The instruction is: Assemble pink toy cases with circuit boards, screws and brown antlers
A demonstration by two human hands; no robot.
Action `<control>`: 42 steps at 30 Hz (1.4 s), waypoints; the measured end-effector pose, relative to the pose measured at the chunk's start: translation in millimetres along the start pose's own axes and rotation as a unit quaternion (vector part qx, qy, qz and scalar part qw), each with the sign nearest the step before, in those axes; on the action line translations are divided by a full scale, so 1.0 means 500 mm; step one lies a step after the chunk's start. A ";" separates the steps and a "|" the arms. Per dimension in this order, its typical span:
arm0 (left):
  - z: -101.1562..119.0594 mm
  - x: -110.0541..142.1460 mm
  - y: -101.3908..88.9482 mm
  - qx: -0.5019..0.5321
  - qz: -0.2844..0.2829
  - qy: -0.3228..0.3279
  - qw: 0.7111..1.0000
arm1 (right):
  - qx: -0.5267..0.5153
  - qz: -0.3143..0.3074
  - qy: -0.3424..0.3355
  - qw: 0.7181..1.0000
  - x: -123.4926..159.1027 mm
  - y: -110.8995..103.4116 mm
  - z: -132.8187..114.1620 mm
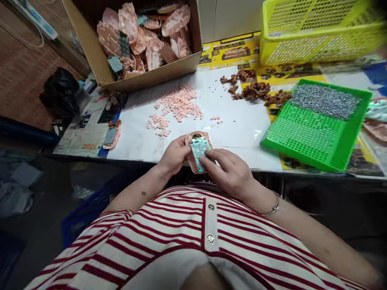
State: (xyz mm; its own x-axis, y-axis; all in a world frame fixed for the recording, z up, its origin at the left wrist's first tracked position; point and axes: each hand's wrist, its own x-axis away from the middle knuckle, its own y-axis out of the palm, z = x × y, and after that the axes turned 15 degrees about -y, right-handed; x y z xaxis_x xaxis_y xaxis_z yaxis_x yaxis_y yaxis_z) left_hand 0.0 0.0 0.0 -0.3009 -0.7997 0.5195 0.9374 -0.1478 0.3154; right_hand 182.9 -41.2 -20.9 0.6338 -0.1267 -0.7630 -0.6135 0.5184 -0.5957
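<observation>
My left hand (174,156) grips the left edge of a pink plastic housing half (192,164) just off the table's front edge. Inside the housing lies a light green circuit board (198,150), with a dark round part (197,136) above its top end. My right hand (234,171) has its fingertips on the board's right side; whether they pinch something small there is hidden. Beyond my hands, small pink buttons (179,102) lie in a loose pile on white paper. Another pink housing with a board (111,136) rests at the table's left.
A cardboard box (157,74) of pink housings stands at the back left. Brown plastic pieces (256,90) lie right of the buttons. A green perforated tray (311,133) holds small metal screws (325,98). Behind it is a yellow basket (317,44). A black bag (60,92) sits far left.
</observation>
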 end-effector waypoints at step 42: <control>0.000 -0.002 -0.001 0.025 -0.009 0.017 1.000 | -0.029 0.023 0.035 0.999 0.012 0.016 -0.002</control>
State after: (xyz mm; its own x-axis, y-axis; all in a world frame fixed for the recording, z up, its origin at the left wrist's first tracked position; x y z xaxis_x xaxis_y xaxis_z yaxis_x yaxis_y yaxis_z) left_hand 0.0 1.0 -0.8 -0.3110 -0.8162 0.4869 0.9218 -0.1343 0.3636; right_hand 181.1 -38.7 -30.5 0.5713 -0.1640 -0.8042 -0.6684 0.4756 -0.5719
